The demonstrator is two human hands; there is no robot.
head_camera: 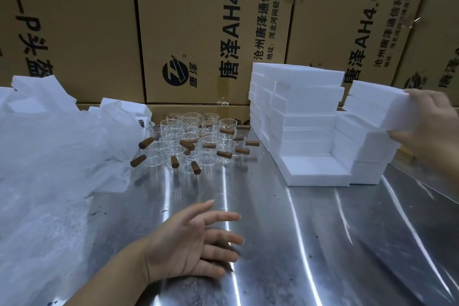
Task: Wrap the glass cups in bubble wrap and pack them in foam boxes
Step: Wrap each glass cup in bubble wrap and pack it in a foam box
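Many glass cups [193,139] with brown handles stand close together at the back of the shiny metal table [323,231], between a big heap of bubble wrap [49,156] on the left and stacks of white foam boxes [298,107] on the right. The right hand [432,119] grips the top foam box [372,104] of the lower stack, fingers curled round its end. The left hand [188,243] is low over the table near the front, fingers spread and straight, holding nothing.
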